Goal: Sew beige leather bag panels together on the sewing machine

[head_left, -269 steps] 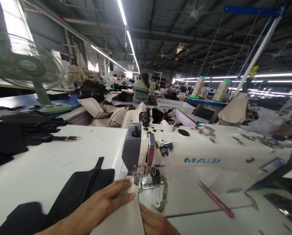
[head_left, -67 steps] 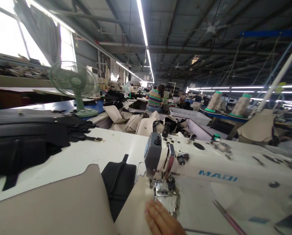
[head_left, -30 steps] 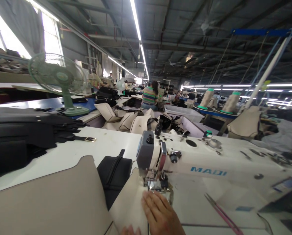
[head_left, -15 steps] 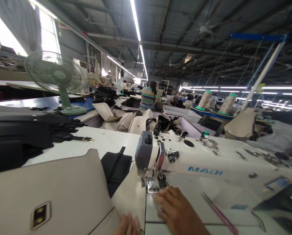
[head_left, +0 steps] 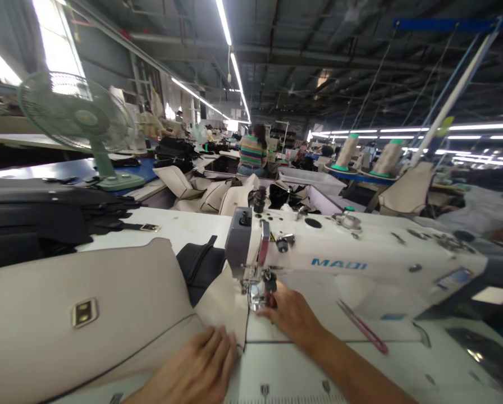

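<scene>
A cream leather piece (head_left: 87, 269) with a dark edge and a gold metal clasp (head_left: 84, 312) lies across the left of the sewing machine bed. Its right part (head_left: 224, 300) reaches the needle area of the white sewing machine (head_left: 335, 247). My left hand (head_left: 192, 365) rests on the piece near its right edge, fingers together and bent, pressing it down. Beside the presser foot (head_left: 256, 297) is my right hand (head_left: 291, 314), its thumb and fingers bent around the foot's right side; the fingertips are partly hidden behind machine parts.
Pink-handled snips (head_left: 365, 328) lie right of my right hand. A black leather piece (head_left: 201, 266) sits behind the cream one. Black bags (head_left: 36, 219) are piled at left near a green fan (head_left: 104, 163). Thread cones (head_left: 346, 151) stand behind the machine; a person in stripes (head_left: 252, 151) sits beyond.
My left hand has come further into view over the cream piece. My right hand has moved up to the presser foot. The view has tilted down slightly.
</scene>
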The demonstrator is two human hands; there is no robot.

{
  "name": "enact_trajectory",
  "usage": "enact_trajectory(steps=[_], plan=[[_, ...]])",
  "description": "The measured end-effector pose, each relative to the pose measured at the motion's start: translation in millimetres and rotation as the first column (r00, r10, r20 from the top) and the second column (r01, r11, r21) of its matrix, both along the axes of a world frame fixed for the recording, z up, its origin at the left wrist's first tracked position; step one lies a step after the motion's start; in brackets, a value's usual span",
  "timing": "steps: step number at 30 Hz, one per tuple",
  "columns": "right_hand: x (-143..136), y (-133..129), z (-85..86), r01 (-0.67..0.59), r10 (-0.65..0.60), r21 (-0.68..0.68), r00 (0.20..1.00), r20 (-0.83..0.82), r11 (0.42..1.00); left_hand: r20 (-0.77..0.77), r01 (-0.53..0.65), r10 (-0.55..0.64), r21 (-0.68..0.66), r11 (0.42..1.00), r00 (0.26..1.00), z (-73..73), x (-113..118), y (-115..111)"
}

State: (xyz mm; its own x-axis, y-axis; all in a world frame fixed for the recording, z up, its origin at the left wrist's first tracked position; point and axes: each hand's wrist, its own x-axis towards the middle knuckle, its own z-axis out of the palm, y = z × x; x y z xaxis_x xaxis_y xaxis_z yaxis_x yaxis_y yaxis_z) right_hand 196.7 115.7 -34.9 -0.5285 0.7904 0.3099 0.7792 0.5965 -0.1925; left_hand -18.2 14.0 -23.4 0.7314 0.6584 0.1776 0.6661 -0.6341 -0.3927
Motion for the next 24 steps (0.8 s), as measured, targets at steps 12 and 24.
enact_trajectory(steps=[12, 24], plan=[[-5, -13, 4.4, 0.010, -0.011, 0.052, 1.000, 0.004, 0.999, -0.129, 0.022, -0.038, -0.123, 0.992, 0.991, 13.2, -10, 9], [-14, -27, -6.1, 0.041, -0.044, 0.088, 0.998, 0.034, 0.995, -0.004, 0.022, -0.022, -0.110, 0.994, 1.000, 5.5, -8, 15]])
